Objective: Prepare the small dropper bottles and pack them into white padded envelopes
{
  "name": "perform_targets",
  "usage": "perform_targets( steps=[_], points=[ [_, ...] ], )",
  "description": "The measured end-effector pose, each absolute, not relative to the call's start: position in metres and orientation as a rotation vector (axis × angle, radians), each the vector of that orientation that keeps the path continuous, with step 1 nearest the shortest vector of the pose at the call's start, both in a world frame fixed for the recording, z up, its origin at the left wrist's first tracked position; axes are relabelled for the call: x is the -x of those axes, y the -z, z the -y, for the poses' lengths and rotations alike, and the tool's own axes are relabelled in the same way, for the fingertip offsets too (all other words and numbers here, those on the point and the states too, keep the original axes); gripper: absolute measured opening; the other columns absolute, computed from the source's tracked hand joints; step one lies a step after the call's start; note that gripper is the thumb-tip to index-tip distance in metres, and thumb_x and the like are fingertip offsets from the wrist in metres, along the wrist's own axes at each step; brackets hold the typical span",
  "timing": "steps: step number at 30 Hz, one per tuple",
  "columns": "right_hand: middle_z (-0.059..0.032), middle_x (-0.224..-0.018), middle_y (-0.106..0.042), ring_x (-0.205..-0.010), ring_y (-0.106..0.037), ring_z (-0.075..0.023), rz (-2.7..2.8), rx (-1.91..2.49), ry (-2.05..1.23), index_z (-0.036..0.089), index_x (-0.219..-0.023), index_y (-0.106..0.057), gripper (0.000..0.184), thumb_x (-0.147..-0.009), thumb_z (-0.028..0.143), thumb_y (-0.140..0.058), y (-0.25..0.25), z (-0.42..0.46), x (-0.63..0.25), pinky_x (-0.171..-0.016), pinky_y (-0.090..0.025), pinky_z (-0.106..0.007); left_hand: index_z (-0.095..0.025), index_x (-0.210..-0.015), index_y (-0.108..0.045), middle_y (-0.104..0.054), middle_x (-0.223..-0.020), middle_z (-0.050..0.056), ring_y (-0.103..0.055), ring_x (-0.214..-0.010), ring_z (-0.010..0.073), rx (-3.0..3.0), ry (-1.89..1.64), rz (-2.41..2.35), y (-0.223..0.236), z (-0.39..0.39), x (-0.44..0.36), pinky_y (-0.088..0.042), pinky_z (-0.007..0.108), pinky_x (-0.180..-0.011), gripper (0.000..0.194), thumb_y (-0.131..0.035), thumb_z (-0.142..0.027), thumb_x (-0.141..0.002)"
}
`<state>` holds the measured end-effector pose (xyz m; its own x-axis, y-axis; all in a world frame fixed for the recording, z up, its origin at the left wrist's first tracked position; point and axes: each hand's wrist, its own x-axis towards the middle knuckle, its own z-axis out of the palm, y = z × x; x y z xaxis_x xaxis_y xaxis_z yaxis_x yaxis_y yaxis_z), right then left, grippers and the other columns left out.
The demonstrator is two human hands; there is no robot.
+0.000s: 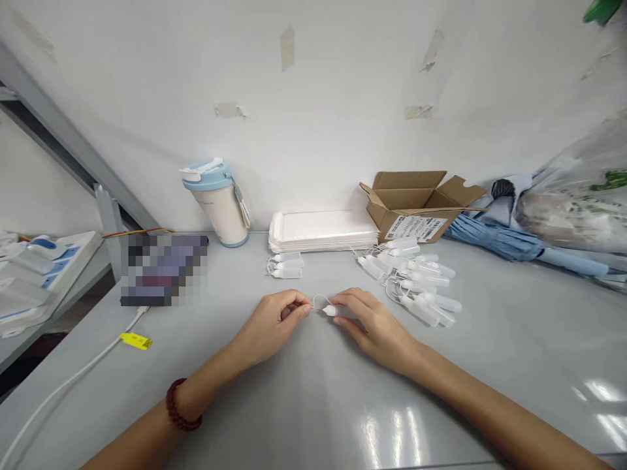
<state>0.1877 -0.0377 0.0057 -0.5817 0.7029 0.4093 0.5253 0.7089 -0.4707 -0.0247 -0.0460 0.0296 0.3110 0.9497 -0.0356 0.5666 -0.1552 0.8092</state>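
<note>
In my right hand point(367, 320) lies a small translucent dropper bottle point(343, 312), its white nozzle pointing left and its body partly hidden by my fingers. A thin white cord point(321, 297) arcs from the bottle towards my left hand point(281, 320), whose thumb and forefinger pinch close to the cord's left end. The exact thing between those fingertips is too small to make out. To the right of my right hand sits a loose heap of similar dropper bottles point(416, 277) with cords. A few more bottles point(288, 272) lie side by side beyond my left hand.
Behind the hands a stack of white padded envelopes point(323, 228) rests against the wall, beside an open cardboard box point(421, 205). A tumbler point(218, 205) stands at the back left, near a blurred-out device point(164, 271) with a white cable point(73, 378). A folded blue umbrella point(499, 241) lies at right.
</note>
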Motion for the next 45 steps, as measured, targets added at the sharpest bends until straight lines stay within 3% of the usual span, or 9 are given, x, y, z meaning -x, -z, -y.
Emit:
perform_targets(
  steps=[45],
  points=[
    [-0.0088, -0.093, -0.061, -0.085, -0.060, -0.0192, 2.277, 0.948, -0.493, 0.019, -0.100, -0.051, 0.016, -0.087, 0.012, -0.045, -0.0067, 0.0405, -0.1859, -0.072, -0.053, -0.034, -0.020, -0.082, -0.063, -0.064, -0.077, -0.001, -0.053, -0.069, 0.0148, -1.875, -0.560, -1.326, -0.0344, 0.0456, 0.0241, -0.038, 0.025, -0.061, 0.023, -0.043, -0.029, -0.086]
  ],
)
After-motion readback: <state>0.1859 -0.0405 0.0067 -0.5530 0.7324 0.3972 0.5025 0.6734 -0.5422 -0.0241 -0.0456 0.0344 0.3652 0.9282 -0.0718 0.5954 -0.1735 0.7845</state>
